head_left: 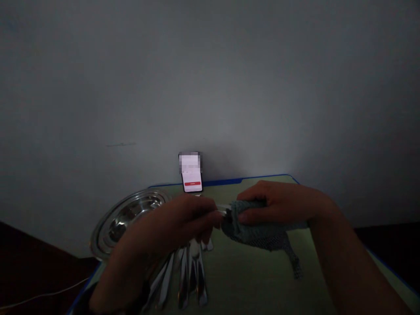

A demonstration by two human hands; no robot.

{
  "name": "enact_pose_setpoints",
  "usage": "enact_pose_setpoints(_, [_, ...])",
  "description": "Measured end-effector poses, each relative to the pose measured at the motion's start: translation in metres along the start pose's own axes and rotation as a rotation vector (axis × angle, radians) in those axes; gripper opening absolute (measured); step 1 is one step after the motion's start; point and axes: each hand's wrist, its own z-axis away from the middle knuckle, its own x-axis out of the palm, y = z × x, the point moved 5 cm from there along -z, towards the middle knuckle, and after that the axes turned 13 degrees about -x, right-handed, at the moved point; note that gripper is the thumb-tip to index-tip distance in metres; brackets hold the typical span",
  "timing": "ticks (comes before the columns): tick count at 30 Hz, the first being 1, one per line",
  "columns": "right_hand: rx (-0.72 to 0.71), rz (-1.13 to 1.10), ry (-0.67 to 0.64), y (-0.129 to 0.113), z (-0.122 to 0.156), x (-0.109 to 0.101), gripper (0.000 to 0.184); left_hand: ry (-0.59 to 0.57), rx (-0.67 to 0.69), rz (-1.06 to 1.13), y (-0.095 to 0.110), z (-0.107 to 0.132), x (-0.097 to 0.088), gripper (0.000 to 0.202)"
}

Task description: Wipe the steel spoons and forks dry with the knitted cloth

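Above the table, my left hand (193, 218) is closed with its fingertips pinching a thin, shiny piece of cutlery (223, 207). Which kind it is stays hidden. My right hand (274, 201) grips a grey-green cloth (256, 234), folded around the cutlery's other end. A loose corner of the cloth hangs down to the right. Below my left hand, several metal pieces of cutlery (193, 273) lie side by side with their handles toward me. Spoon bowls show among them, but their far ends are partly covered by the hand.
A shiny metal bowl (101, 236) with a wide rim stands at the table's left, partly behind my left arm. A lit phone (192, 180) leans on the grey wall (210, 87). The pale table (262, 280) has a blue edge. A white cable (55, 292) runs at lower left.
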Motion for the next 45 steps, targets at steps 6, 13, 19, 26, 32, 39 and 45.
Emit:
enact_pose_setpoints(6, [-0.061,-0.001,0.065,-0.007,-0.006,-0.001,0.035,-0.013,0.007,0.021,0.011,-0.005,0.008,0.033])
enact_pose_setpoints(13, [-0.08,-0.113,0.151,-0.01,-0.006,-0.003,0.029,0.074,0.067,0.167,0.0,-0.01,0.005,0.031])
enact_pose_setpoints(19, [0.015,-0.116,0.107,0.001,0.005,-0.005,0.035,0.113,0.075,0.286,-0.01,-0.006,-0.004,0.028])
enact_pose_setpoints(26, [0.07,-0.011,0.158,0.012,0.011,-0.013,0.034,0.031,-0.026,0.298,-0.031,-0.006,-0.012,0.032])
enact_pose_setpoints(32, [0.032,0.227,0.331,0.004,0.0,-0.018,0.026,0.024,-0.139,0.39,-0.033,-0.013,-0.008,0.051])
enact_pose_setpoints(39, [0.021,0.185,0.288,0.0,-0.004,-0.012,0.032,-0.002,-0.211,0.261,-0.027,-0.012,-0.004,0.043])
enact_pose_setpoints(45, [0.055,0.178,0.218,0.003,-0.002,-0.008,0.042,0.132,-0.13,0.037,-0.022,-0.015,-0.004,0.031])
